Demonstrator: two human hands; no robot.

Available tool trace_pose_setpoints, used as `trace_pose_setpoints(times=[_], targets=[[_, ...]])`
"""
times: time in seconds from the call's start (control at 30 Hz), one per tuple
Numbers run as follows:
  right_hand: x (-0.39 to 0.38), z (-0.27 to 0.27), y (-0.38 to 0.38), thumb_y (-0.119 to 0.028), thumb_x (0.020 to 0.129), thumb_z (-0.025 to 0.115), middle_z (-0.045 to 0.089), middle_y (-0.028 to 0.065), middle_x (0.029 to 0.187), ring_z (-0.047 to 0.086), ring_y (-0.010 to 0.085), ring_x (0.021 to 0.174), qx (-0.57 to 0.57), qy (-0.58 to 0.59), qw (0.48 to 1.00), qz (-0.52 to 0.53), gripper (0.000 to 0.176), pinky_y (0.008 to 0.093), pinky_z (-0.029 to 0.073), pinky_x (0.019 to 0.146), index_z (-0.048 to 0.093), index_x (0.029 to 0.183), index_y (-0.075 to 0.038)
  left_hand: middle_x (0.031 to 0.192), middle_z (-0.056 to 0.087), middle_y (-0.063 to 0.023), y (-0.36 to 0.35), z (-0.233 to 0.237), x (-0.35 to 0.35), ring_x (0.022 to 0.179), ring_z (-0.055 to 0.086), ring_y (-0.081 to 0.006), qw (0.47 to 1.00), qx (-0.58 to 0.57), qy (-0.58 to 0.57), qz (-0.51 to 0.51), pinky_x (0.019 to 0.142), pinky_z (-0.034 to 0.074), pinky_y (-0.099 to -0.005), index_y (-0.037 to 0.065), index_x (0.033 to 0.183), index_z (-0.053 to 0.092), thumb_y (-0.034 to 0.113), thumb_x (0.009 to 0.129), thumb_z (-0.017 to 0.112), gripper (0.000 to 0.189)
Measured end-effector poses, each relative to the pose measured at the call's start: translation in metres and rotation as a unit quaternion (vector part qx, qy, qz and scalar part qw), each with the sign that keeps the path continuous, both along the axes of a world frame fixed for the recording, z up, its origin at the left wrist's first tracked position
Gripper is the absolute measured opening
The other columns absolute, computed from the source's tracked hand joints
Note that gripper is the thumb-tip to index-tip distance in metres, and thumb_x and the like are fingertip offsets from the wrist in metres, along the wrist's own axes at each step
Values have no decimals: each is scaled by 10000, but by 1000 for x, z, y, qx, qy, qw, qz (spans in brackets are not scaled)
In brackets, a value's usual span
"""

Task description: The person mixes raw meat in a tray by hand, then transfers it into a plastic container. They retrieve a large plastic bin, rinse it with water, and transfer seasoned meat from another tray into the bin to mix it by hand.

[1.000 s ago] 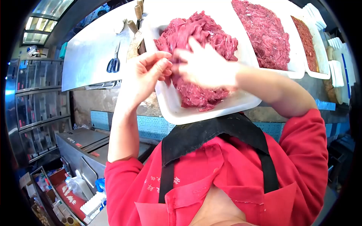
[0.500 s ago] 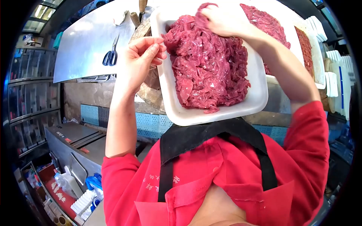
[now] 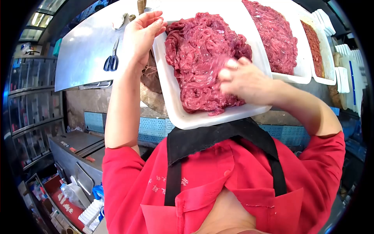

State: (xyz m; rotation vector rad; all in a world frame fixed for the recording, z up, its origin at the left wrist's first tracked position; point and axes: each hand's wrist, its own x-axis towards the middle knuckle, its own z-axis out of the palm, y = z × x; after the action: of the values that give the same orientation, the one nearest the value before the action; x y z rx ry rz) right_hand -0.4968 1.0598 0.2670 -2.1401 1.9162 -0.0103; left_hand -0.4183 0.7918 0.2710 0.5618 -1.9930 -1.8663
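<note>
A deep white tray [image 3: 165, 93] stands in front of me with a heap of sliced raw red meat [image 3: 202, 43] in it. My right hand [image 3: 247, 82] is low over the right side of the heap, blurred by motion. Its fingers are bent and apart, and smeared strands of meat show just beside the fingertips. Up at the tray's far left rim is my left hand [image 3: 144, 33], palm turned inward. The fingers are loosely curved, nothing shows in them, and the tips are right at the rim.
Dark-handled scissors [image 3: 112, 58] lie on the metal table [image 3: 85, 46] to the left. A brown wooden block [image 3: 154, 103] shows under the tray's left side. At the right are a second tray of meat [image 3: 274, 39] and a tray of darker red food [image 3: 313, 46].
My right hand has come from the far end of the meat, where it held strands, back toward me to the near right. My left hand has moved slightly away and leftward.
</note>
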Motion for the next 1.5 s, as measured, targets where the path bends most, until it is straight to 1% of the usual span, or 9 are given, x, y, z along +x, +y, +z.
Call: trace_pose_setpoints(times=[0.37,0.7,0.97,1.03,1.07,1.1,1.17,1.4,1.5], targets=[[-87,-12,-98,-38,660,656,542,264,1162,605,309,909,98,-192,894,-393,944,357,491,796,135,1443,40,1337,447,-201,31,-31,-59,1218,447,-267,945,36,-321,-53,973,394,-445,44,1316,455,489,856,577,651],[-60,21,-76,2,759,569,649,95,993,629,169,895,-26,-689,644,-331,370,312,557,707,605,1123,-48,1057,652,-137,29,13,-37,932,647,-235,958,240,-79,-131,823,544,-373,9,1130,579,209,830,675,373],[-48,123,-62,-67,730,584,636,87,736,589,159,701,-276,-441,783,-340,146,312,468,615,649,830,18,1171,605,-132,59,84,-11,1041,592,-235,949,268,97,-132,927,474,-384,22,1236,519,288,845,623,484],[-50,101,-62,-94,757,575,618,79,717,567,140,628,-446,-348,767,-304,159,294,450,556,645,831,29,971,667,-96,51,70,-2,815,658,-192,993,-26,-3,-113,708,542,-332,4,1102,596,193,855,595,311],[-49,85,-50,-83,789,538,616,77,712,552,138,588,-470,-441,761,76,175,295,448,539,639,877,30,881,659,-60,72,56,8,758,639,-159,984,-116,66,-118,723,523,-319,24,1091,597,138,850,566,268],[-59,61,-37,-23,764,563,661,70,830,613,127,692,-190,-335,879,-280,423,233,504,615,560,1187,-36,974,640,-113,87,70,26,863,626,-189,964,-174,-74,-189,820,497,-340,33,1102,594,134,827,611,293],[-33,62,-2,-41,638,663,634,203,815,650,205,793,-70,-316,927,-192,621,328,525,695,467,1222,35,1262,474,-227,83,49,44,1148,506,-278,835,-404,-177,-329,978,400,-386,18,1198,537,136,791,684,449],[-31,-28,-14,-161,703,778,443,199,1330,531,250,1138,-1,-687,589,-425,935,402,506,865,204,1429,-31,1484,258,-155,88,-19,21,1342,279,-342,926,254,-279,-11,971,133,-738,121,1433,283,478,855,580,741],[-22,-15,-58,-254,750,755,450,181,1321,575,272,1083,-26,-513,620,-593,841,449,541,814,247,1381,-29,1340,468,-172,94,-6,-9,1236,444,-322,898,340,-278,-14,1022,268,-628,88,1334,437,476,845,593,643]])
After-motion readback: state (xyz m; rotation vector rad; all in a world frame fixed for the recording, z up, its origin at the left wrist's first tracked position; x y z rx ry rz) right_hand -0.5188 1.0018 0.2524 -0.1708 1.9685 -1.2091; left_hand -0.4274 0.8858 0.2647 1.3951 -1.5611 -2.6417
